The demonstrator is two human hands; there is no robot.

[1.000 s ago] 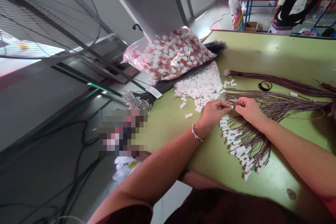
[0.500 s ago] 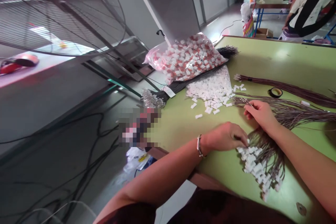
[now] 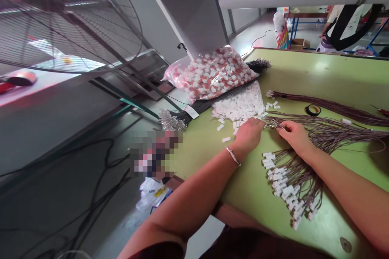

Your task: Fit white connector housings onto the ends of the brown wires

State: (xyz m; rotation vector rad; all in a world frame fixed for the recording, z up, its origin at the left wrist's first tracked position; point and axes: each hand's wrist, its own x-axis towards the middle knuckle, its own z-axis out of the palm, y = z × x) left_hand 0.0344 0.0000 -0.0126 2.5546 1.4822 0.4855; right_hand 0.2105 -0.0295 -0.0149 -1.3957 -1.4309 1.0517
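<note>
My right hand (image 3: 293, 135) pinches a few thin brown wires (image 3: 275, 122) near their bare metal tips. Just left of it, my left hand (image 3: 251, 134) is closed at the edge of a heap of small white plastic connectors (image 3: 238, 105); what its fingertips hold, if anything, is hidden. Below both hands lies a fan of brown wires with white connectors (image 3: 281, 180) on their ends. More brown wires (image 3: 334, 127) run off to the right, beneath and beyond my right wrist.
A clear bag of white and orange parts (image 3: 219, 73) rests on a black wire bundle (image 3: 197, 107). Beyond my right hand are a tape roll (image 3: 313, 109) and a tied brown wire bundle (image 3: 334, 104). A caged fan (image 3: 75, 28) stands left; a person (image 3: 337, 20) is in the background.
My left hand has moved up and away from the connector-ended wires to the loose connector heap. My right hand stays at the wire tips. The view has shifted slightly.
</note>
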